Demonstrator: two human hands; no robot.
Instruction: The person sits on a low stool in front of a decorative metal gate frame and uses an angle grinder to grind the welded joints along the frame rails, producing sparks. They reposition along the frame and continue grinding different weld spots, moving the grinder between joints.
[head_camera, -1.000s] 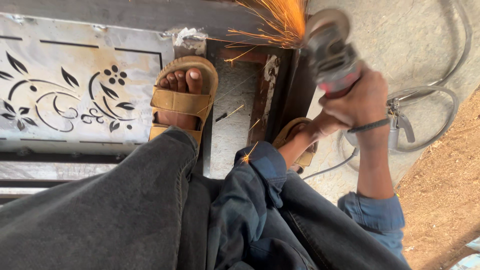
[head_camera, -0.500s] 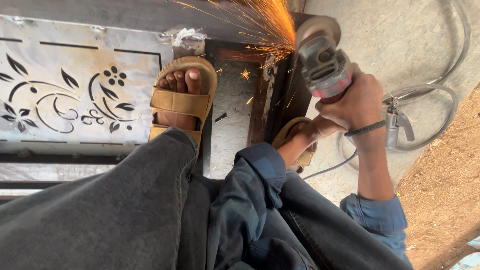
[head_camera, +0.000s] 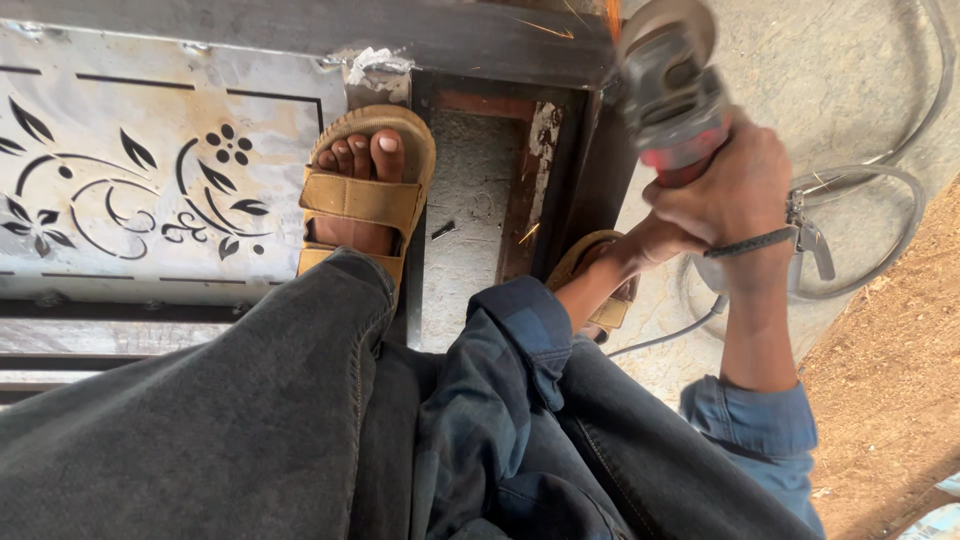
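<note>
An angle grinder (head_camera: 668, 85) with a grey head and red body is held over the dark metal gate frame (head_camera: 590, 150) at the upper right. My right hand (head_camera: 735, 185) is wrapped around its body, with a dark band on the wrist. My left hand (head_camera: 650, 240) grips the grinder from below, mostly hidden behind the right hand. A few small sparks (head_camera: 545, 30) fly near the disc. My left foot in a tan sandal (head_camera: 365, 190) rests on the frame beside a cut-out floral metal panel (head_camera: 150, 180).
A second tan sandal (head_camera: 600, 290) sits below the frame bar. The grinder's grey cable (head_camera: 880, 190) loops over the concrete floor at right, with bare brown earth (head_camera: 890, 380) beyond. My dark trouser legs (head_camera: 250, 430) fill the foreground.
The grinder has lifted up and slightly right along the frame. The heavy shower of sparks has shrunk to a few stray ones.
</note>
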